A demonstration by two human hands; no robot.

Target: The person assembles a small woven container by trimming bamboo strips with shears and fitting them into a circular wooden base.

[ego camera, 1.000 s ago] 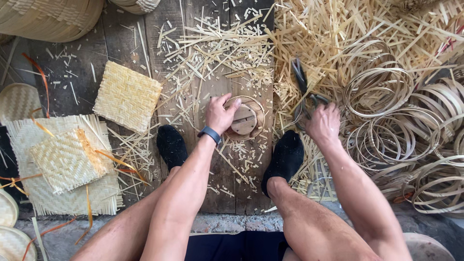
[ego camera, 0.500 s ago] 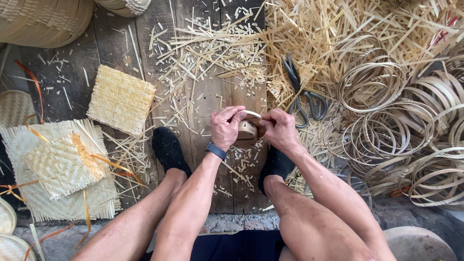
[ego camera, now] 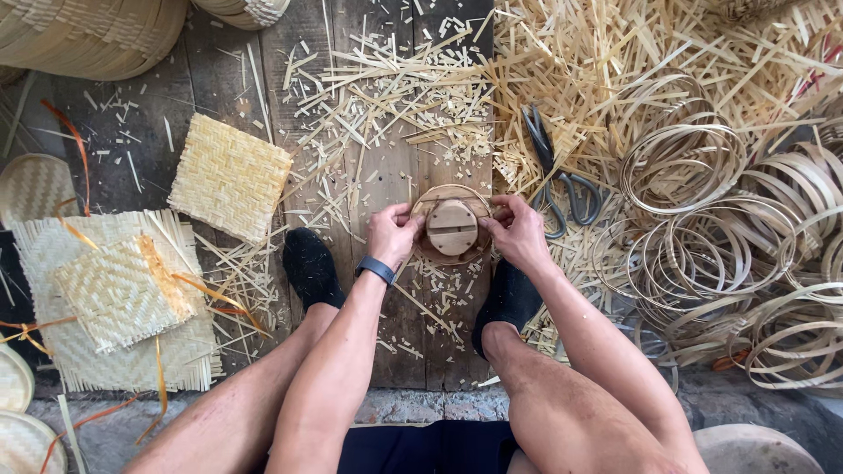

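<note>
Seated, legs apart on the plank floor (ego camera: 386, 175); dark-socked feet flank the work. Left hand (ego camera: 391, 235) and right hand (ego camera: 518, 233) both closed on the round wooden form (ego camera: 451, 226), left fingers on its left rim, right fingers on its right rim. Form sits centred between the hands, just beyond the feet; being round, no long axis, and neither hand is nearer. Scissors (ego camera: 558, 171) lie just right of the right hand, blades pointing away. Bamboo hoops (ego camera: 702, 237) crowd the right; woven square mat (ego camera: 230, 178) lies left. Open boards ahead, littered with bamboo offcuts (ego camera: 386, 96).
</note>
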